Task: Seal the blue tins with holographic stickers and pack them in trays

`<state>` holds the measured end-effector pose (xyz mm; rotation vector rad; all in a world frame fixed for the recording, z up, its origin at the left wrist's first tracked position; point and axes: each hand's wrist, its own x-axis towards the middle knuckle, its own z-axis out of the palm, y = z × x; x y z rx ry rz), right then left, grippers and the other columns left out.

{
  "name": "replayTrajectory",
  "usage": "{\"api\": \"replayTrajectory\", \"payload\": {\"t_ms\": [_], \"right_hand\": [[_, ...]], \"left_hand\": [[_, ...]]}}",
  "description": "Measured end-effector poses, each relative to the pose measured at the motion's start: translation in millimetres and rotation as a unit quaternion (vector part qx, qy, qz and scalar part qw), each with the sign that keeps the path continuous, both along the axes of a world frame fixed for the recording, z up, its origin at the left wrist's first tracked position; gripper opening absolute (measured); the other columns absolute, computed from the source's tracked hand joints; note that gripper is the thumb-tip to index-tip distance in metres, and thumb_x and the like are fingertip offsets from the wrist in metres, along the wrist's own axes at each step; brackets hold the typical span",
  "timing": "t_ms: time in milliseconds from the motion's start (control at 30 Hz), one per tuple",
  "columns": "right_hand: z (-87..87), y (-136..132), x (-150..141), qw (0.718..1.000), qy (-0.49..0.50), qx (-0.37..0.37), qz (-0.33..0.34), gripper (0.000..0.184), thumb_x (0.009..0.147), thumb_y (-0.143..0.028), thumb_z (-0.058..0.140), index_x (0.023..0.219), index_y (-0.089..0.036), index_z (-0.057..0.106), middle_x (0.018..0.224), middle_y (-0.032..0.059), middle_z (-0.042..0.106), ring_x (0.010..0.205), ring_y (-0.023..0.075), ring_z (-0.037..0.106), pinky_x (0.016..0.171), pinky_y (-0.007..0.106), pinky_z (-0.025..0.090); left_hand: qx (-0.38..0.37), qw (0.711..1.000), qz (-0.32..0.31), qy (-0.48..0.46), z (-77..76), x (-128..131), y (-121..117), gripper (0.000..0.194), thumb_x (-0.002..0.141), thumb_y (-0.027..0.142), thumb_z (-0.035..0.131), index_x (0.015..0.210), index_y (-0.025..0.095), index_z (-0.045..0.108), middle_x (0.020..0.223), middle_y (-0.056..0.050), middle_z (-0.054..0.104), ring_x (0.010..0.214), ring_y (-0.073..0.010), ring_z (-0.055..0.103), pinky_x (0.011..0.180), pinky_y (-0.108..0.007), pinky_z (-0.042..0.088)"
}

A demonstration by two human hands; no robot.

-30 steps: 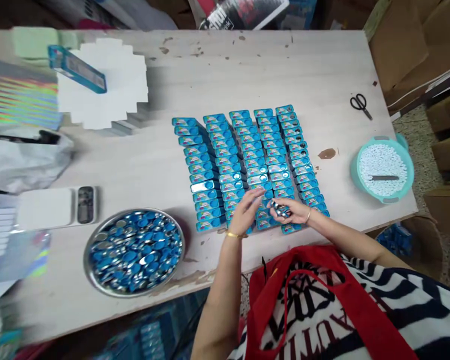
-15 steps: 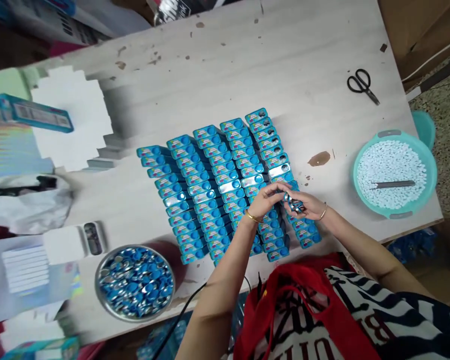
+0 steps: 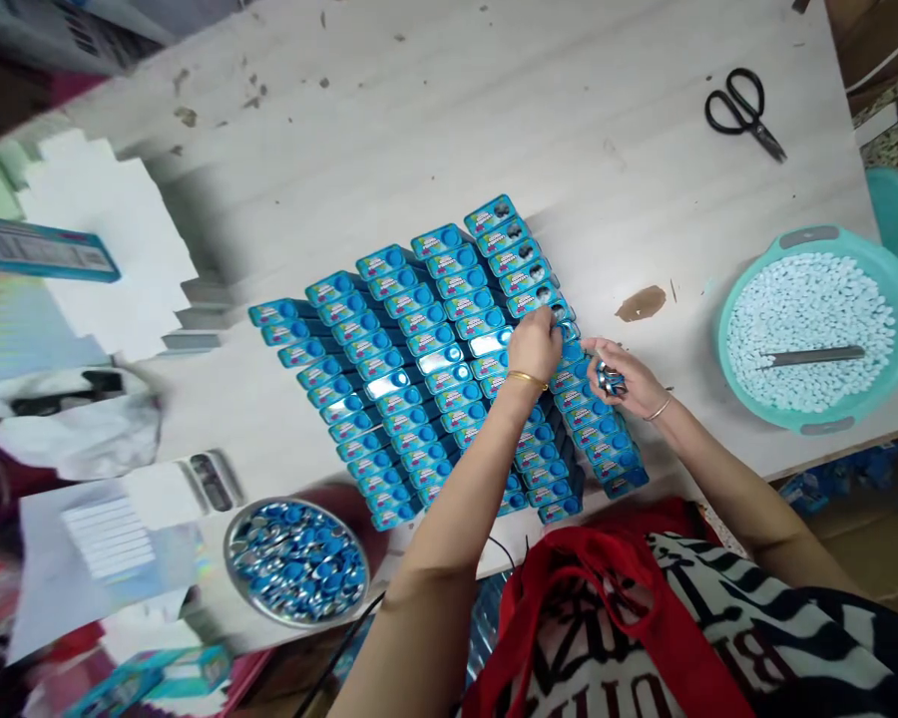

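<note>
My right hand point(image 3: 629, 381) is curled around several small blue-and-silver metal caps point(image 3: 612, 379), just right of the end row of boxes. Fingers bent together, my left hand point(image 3: 537, 349) reaches down onto the top of a blue box in that row; whatever the fingertips pinch is hidden. Upright narrow blue boxes point(image 3: 440, 241) stand in several slanting rows, each with a round spot on top. Along the far part of the right row, the spots point(image 3: 502, 210) look dark and silvery; elsewhere they are plain blue.
At lower left stands a round metal container point(image 3: 231, 568) heaped with similar caps. A turquoise basin point(image 3: 725, 329) of white pellets, with a dark strip on them, sits at right. Black scissors point(image 3: 748, 115) lie at upper right. White card stacks point(image 3: 112, 239) occupy the left.
My left hand has left the right hand and moved up to the box tops, fingers down. The right hand keeps the caps, now apart from the left. The view has shifted and turned slightly.
</note>
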<state>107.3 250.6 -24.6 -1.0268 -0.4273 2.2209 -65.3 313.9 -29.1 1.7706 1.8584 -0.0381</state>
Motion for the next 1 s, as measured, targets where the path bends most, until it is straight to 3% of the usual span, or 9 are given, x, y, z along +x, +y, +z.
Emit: {"api": "replayTrajectory", "payload": {"t_ms": [233,467,533,600,700,767,833,900,1000], "right_hand": [[-6.9,0,3,0.999,0.044,0.002,0.009,0.083,0.091,-0.046,0.064,0.157,-0.024,0.019,0.073,-0.0067,0.062,0.045,0.0106,0.051,0.034,0.018,0.025],[3.6,4,4,0.997,0.065,0.010,0.029,0.090,0.091,-0.047,0.063,0.158,-0.026,0.006,0.071,-0.0076,0.062,0.045,0.0115,0.051,0.035,0.017,0.023],[6.1,4,6,0.997,0.071,0.009,0.033,0.085,0.090,-0.048,0.062,0.156,-0.028,0.011,0.070,-0.0079,0.062,0.045,0.0117,0.051,0.035,0.016,0.023],[6.8,4,7,0.996,0.075,0.012,0.038,0.077,0.089,-0.051,0.061,0.151,-0.029,0.021,0.068,-0.0080,0.061,0.044,0.0117,0.050,0.034,0.016,0.023],[4.3,8,4,0.996,0.071,0.012,0.056,0.066,0.089,-0.054,0.061,0.143,-0.029,0.032,0.064,-0.0087,0.059,0.040,0.0107,0.048,0.034,0.016,0.023],[1.3,11,1,0.997,0.062,-0.009,0.054,0.065,0.089,-0.054,0.062,0.142,-0.031,0.033,0.063,-0.0096,0.059,0.038,0.0101,0.047,0.034,0.016,0.024],[-2.0,16,-4,0.998,0.049,-0.033,0.029,0.063,0.089,-0.053,0.064,0.141,-0.032,0.034,0.064,-0.0096,0.059,0.039,0.0102,0.049,0.034,0.015,0.025],[-4.7,20,-9,0.998,0.037,-0.047,-0.016,0.050,0.090,-0.049,0.065,0.131,-0.029,0.044,0.065,-0.0080,0.061,0.043,0.0102,0.053,0.034,0.015,0.027],[-6.5,27,-13,0.992,0.036,-0.084,-0.089,0.019,0.096,-0.038,0.057,0.102,-0.020,0.057,0.068,-0.0027,0.065,0.053,0.0105,0.061,0.036,0.015,0.035]], "left_hand": [[-0.169,0.976,-0.053,0.130,15.6,6,29,0.030,0.090,0.044,0.062,0.103,0.021,0.075,0.112,-0.015,0.075,0.109,-0.0341,0.068,0.086,-0.039,0.051],[-0.152,0.976,-0.047,0.149,12.0,1,25,0.038,0.091,0.052,0.060,0.101,0.019,0.077,0.112,-0.017,0.074,0.110,-0.0362,0.068,0.087,-0.041,0.052],[-0.104,0.992,-0.025,0.063,12.1,-1,18,0.027,0.089,0.040,0.065,0.102,0.019,0.075,0.102,-0.014,0.075,0.102,-0.0322,0.069,0.087,-0.040,0.052],[-0.069,0.990,-0.027,-0.123,13.2,-4,10,0.023,0.087,0.031,0.066,0.105,0.019,0.073,0.096,-0.010,0.074,0.095,-0.0261,0.069,0.088,-0.037,0.052],[-0.081,0.908,-0.073,-0.403,14.1,-6,-5,0.023,0.082,0.037,0.072,0.097,0.020,0.074,0.099,-0.007,0.072,0.096,-0.0209,0.065,0.093,-0.035,0.051],[-0.104,0.865,-0.064,-0.486,12.6,-7,-13,0.028,0.078,0.046,0.077,0.084,0.019,0.072,0.094,-0.006,0.070,0.092,-0.0196,0.064,0.091,-0.034,0.052],[-0.119,0.849,-0.018,-0.514,8.7,-8,-15,0.035,0.077,0.052,0.076,0.078,0.019,0.068,0.085,-0.005,0.067,0.081,-0.0178,0.063,0.082,-0.033,0.053],[-0.098,0.866,0.036,-0.489,3.2,-9,-9,0.034,0.080,0.051,0.072,0.078,0.019,0.064,0.078,-0.002,0.064,0.071,-0.0156,0.060,0.072,-0.030,0.052],[-0.015,0.952,0.093,-0.293,-3.5,-13,11,0.022,0.081,0.036,0.068,0.072,0.020,0.057,0.066,0.001,0.057,0.065,-0.0144,0.054,0.068,-0.028,0.047]]}}
